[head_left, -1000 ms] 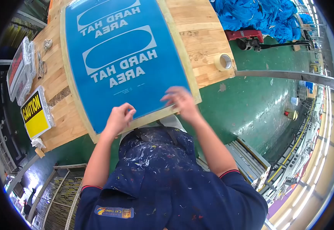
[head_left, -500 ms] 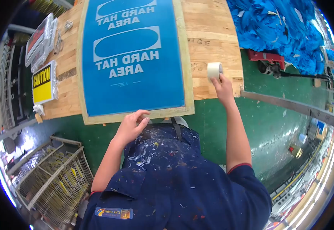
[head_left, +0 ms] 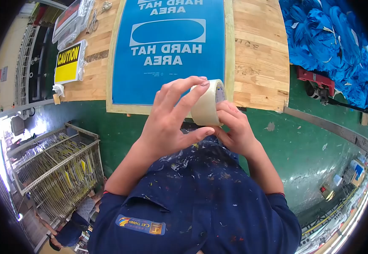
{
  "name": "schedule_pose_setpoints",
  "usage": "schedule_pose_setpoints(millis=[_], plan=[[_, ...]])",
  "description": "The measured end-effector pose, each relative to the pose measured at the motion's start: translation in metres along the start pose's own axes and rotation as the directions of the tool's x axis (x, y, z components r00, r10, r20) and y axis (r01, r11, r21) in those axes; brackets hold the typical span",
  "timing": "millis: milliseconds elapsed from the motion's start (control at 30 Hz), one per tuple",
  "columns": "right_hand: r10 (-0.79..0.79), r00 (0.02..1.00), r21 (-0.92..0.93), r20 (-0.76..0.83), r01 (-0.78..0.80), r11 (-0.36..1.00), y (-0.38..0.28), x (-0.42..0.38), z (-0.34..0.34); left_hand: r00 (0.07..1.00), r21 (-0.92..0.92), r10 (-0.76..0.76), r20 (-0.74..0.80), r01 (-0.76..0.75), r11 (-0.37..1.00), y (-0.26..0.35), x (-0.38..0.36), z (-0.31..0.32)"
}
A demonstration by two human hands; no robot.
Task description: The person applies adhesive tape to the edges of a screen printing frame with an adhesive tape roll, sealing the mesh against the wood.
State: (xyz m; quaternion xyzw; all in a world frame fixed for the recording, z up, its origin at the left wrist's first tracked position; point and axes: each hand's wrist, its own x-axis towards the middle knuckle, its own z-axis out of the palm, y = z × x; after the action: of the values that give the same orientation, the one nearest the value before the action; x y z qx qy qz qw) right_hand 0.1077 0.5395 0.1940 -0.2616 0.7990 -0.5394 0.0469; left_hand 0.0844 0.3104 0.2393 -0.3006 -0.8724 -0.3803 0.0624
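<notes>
My right hand (head_left: 237, 127) is closed on a roll of pale cream tape (head_left: 204, 108), its fingers hooked into the core. My left hand (head_left: 167, 120) is open beside the roll, thumb and fingers spread around its left side, with fingertips right at the upper rim. Both hands are in front of my body, over the near edge of a blue screen-printing screen (head_left: 137, 80) in a pale frame. Mirrored "HARD HAT AREA" lettering shows on the screen, which lies on a wooden table (head_left: 258, 63). The hands and roll hide part of the frame's near edge.
A yellow "CAUTION" sign (head_left: 69, 63) and wrapped signs (head_left: 72, 21) lie at the table's left. Blue shredded material (head_left: 323, 46) is heaped at the right, near a metal rail (head_left: 328, 127). A wire rack (head_left: 59, 156) and another person (head_left: 72, 228) are at lower left.
My right hand has brought the tape roll from the table's right side to in front of me. My left hand has risen from the frame's near edge to the roll, fingers spreading.
</notes>
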Motion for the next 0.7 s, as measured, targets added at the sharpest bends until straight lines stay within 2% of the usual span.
schedule_pose_setpoints(millis=[133,233,333,433,533,700], plan=[[-0.061,0.998,-0.103,-0.003,0.061,0.993,0.003,-0.005,-0.002,0.999,-0.055,-0.042,-0.004,0.042,0.998,-0.001,-0.007,0.009],[-0.167,0.986,-0.177,-0.022,0.161,0.971,0.001,-0.001,-0.005,0.996,-0.142,-0.081,-0.048,0.073,0.987,-0.001,-0.007,0.010],[-0.158,0.987,-0.191,0.022,0.160,0.969,-0.001,-0.001,-0.009,0.998,-0.115,-0.053,-0.038,0.048,0.992,-0.007,-0.009,0.008],[-0.164,0.986,-0.205,0.027,0.166,0.965,-0.001,-0.001,-0.008,1.000,-0.005,0.010,0.022,-0.010,1.000,-0.007,-0.004,0.004],[-0.153,0.988,-0.220,0.036,0.157,0.963,0.001,-0.002,-0.010,0.999,-0.009,0.011,0.037,-0.011,1.000,-0.004,-0.002,0.004],[-0.145,0.989,-0.241,0.027,0.147,0.959,0.005,-0.003,-0.013,0.999,-0.032,0.047,-0.028,-0.047,0.998,-0.004,-0.001,0.011]])
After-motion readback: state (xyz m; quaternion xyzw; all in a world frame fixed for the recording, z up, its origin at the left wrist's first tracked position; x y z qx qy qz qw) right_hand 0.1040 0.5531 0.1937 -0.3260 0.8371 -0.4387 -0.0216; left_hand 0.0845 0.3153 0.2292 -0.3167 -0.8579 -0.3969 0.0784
